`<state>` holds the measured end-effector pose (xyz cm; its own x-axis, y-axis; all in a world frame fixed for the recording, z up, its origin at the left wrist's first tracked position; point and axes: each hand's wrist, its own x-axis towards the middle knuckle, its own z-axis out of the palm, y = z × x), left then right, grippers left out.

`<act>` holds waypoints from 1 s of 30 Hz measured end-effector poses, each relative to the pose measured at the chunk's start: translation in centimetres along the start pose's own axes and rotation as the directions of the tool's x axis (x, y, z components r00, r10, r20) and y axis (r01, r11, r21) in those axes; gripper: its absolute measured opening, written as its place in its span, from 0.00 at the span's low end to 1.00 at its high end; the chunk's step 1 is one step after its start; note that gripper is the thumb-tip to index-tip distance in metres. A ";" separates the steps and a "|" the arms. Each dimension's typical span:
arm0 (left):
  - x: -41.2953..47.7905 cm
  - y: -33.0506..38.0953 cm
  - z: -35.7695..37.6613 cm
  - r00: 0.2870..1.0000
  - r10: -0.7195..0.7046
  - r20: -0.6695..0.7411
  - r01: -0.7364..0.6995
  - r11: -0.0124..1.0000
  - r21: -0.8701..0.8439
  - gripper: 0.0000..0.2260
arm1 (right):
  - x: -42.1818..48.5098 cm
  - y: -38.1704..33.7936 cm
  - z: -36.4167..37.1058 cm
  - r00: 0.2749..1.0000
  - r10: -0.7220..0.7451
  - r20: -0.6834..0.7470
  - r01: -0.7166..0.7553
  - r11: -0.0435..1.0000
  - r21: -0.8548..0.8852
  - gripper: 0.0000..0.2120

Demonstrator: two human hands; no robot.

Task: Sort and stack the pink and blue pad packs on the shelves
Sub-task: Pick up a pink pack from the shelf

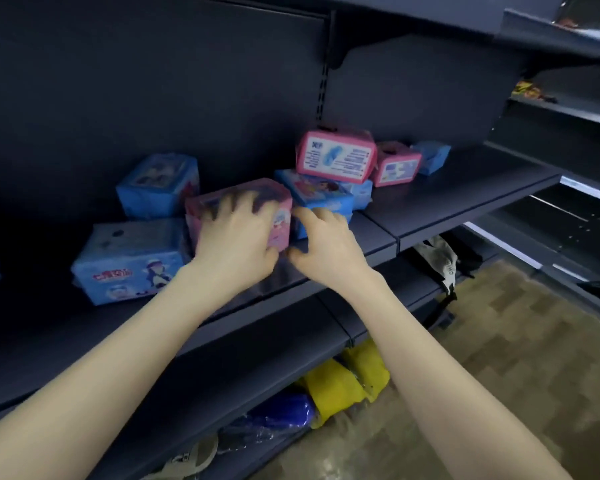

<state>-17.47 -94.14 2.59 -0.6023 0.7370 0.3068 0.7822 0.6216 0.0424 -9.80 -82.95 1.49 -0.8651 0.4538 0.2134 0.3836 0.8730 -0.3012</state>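
My left hand (pixel 238 233) lies over a pink pad pack (pixel 281 216) on the dark shelf (pixel 430 209), fingers spread and curled round its top. My right hand (pixel 326 245) sits just right of that pack, fingers bent, touching its side and a blue pack (pixel 323 195) behind. Another pink pack (pixel 336 157) lies on top of that blue pack, and a third pink pack (pixel 397 166) stands to its right. Blue packs sit at the left front (pixel 125 261), the left back (pixel 156 187) and the far right back (pixel 432 157).
A lower shelf (pixel 222 358) juts out under my forearms. Below it lie yellow bags (pixel 347 379), a dark blue bag (pixel 278 414) and a grey bag (pixel 437 258). Wood-pattern floor (pixel 499 358) spreads to the right. Another shelving unit (pixel 568 109) stands at the far right.
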 end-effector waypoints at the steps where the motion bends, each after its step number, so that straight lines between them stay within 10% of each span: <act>1: 0.2 -0.7 0.0 1.000 -0.016 -0.011 0.016 1.000 -0.004 0.29 | 0.7 -0.3 0.3 1.000 -0.014 -0.015 0.014 1.000 0.024 0.27; 13: 2.7 -5.6 0.8 0.946 -0.277 0.167 0.304 0.938 -0.164 0.39 | 7.5 -1.2 2.2 0.955 -0.295 -0.030 0.296 0.944 0.143 0.29; 20: 3.7 -6.2 0.0 0.887 -0.268 0.375 0.408 0.836 -0.368 0.40 | 11.1 -0.1 1.7 0.872 -0.427 0.238 0.429 0.902 0.044 0.39; 30: 4.0 -3.8 0.1 0.921 -0.355 0.159 0.388 0.806 -0.447 0.48 | 11.5 1.9 -0.1 0.779 -0.564 0.276 0.547 0.825 0.142 0.44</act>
<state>-22.88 -93.56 3.58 -0.8579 0.5004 0.1167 0.4683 0.6680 0.5783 -18.97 -76.05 3.47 -0.9790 -0.1878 0.0799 -0.2024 0.9431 -0.2639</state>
